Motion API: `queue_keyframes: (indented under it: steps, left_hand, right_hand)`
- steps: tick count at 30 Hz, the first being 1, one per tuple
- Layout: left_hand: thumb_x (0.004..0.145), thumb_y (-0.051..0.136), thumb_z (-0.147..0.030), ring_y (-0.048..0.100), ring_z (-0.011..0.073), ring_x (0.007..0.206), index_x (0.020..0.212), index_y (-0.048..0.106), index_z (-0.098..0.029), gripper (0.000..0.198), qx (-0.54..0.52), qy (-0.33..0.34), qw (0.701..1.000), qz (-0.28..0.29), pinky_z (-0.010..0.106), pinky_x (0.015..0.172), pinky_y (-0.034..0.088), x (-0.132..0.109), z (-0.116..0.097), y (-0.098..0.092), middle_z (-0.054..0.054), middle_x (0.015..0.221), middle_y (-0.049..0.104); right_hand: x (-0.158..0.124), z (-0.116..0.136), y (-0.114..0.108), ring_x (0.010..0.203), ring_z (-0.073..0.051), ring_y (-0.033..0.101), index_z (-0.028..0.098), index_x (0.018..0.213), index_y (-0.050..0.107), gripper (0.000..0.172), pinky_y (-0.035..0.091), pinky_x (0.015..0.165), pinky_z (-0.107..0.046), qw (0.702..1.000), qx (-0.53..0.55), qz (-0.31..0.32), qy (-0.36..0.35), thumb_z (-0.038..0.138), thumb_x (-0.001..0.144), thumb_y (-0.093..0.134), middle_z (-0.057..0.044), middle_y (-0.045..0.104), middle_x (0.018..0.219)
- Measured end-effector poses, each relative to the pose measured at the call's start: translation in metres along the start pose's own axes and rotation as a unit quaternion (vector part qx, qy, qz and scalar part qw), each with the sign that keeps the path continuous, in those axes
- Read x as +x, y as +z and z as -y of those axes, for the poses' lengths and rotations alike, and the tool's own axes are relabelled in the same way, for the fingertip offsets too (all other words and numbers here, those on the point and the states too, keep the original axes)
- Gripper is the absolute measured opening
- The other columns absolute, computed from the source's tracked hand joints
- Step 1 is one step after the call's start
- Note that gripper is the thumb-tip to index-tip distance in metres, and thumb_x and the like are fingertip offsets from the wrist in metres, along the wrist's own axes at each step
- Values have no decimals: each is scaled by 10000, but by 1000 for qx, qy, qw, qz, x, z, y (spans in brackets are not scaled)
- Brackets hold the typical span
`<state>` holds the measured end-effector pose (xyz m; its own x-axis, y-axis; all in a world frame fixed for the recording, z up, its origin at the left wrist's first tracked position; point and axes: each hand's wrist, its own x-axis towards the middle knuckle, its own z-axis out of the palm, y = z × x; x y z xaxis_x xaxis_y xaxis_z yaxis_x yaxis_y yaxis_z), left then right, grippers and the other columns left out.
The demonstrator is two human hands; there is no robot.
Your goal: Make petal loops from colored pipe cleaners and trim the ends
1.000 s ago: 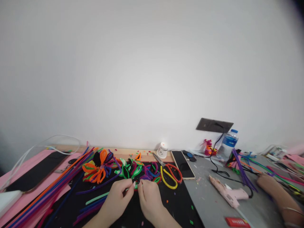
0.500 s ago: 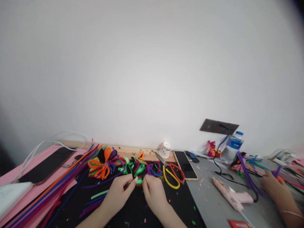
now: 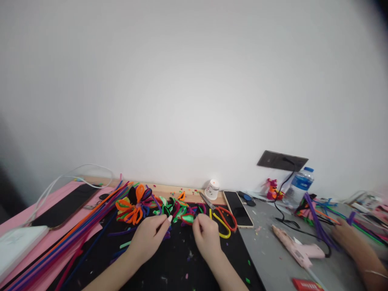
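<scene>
My left hand (image 3: 151, 236) is closed in a pinch above the black mat (image 3: 178, 266). What its fingers hold, if anything, is hidden. A short gap to the right, my right hand (image 3: 207, 236) pinches one end of a small green-and-red pipe cleaner loop (image 3: 187, 218), which points left. Just beyond the hands lie looped pipe cleaner pieces in green, black and purple. An orange pipe cleaner flower (image 3: 138, 206) rests at the left, near purple and mint pipe cleaner lengths partly covered by my left forearm.
Scissors (image 3: 226, 222) with red and yellow handles lie beside a phone (image 3: 238, 209) and an upturned paper cup (image 3: 211, 190). Long pipe cleaners (image 3: 72, 238) cover pink sheets at left. On the grey table are a pink glue gun (image 3: 298, 248), a bottle (image 3: 301, 186) and a co-worker's hand (image 3: 348, 238).
My hands have moved apart. The green-and-red loop, earlier between both hands, now sticks out from my right hand. The view has shifted slightly.
</scene>
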<state>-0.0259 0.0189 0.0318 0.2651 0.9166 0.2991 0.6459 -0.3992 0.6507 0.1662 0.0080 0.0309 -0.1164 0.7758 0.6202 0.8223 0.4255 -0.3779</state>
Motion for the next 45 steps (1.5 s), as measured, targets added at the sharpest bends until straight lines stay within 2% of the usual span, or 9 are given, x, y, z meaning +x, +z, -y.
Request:
queue_keyframes:
  steps: [3,6,10,15,21,29,34,41,45]
  left_hand:
    - [900,299,-325,451,130,540,582,324,-205,341,64,-13,998,-18,234,555,270,5,7,-10,-37,552,433]
    - [896,303,-307,495,144,560,598,396,-201,329,114,-26,993,-21,236,566,284,11,16,-19,-23,565,486]
    - [882,338,-311,545,160,602,624,510,-193,331,129,7,990,49,239,581,303,15,19,-26,5,609,567]
    - [797,470,-245,550,161,658,672,556,-217,154,93,79,984,127,218,580,322,12,17,-26,-7,707,574]
    - [776,449,-182,553,154,640,743,512,-216,79,105,50,984,138,221,571,328,5,20,-19,-3,803,534]
    - [816,419,-177,552,163,630,717,490,-216,128,121,60,982,130,228,561,308,5,17,-14,-11,693,554]
    - [869,408,-220,551,160,689,759,502,-209,145,115,94,986,69,223,618,353,8,11,-18,-1,740,567]
    - [910,370,-225,558,155,752,862,533,-205,171,73,203,976,33,231,692,397,-4,0,-6,28,812,596]
    - [898,392,-223,563,154,739,876,542,-202,153,42,192,979,53,227,674,411,-10,-3,1,31,813,600]
  right_hand:
    - [5,-16,-6,457,-116,411,193,544,370,330,261,487,-229,996,-32,-38,72,232,871,349,25,413,503]
    - [10,-31,-9,488,-140,491,191,586,446,303,283,493,-233,990,-59,-16,129,259,873,378,0,507,533]
    - [13,-40,-12,497,-162,541,200,663,511,254,276,466,-233,983,-63,18,171,284,874,397,-10,553,535]
    - [12,-37,-12,492,-159,532,195,656,497,276,282,478,-242,991,-32,7,133,242,890,358,-15,550,545]
    - [11,-34,-11,483,-142,501,186,614,476,304,287,492,-242,994,-1,-2,109,212,889,347,-12,527,534]
    - [10,-27,-12,494,-127,473,181,590,450,325,304,513,-228,994,6,15,110,206,893,335,2,499,534]
    - [10,-21,-14,501,-125,466,174,599,467,312,314,516,-227,995,27,14,98,196,884,342,4,496,537]
    - [1,7,-9,526,-106,443,177,758,555,60,322,517,-194,978,150,144,6,170,802,515,38,483,587]
    - [-1,20,-7,581,-108,475,173,736,567,128,345,566,-197,970,193,148,-14,155,828,481,20,516,635]
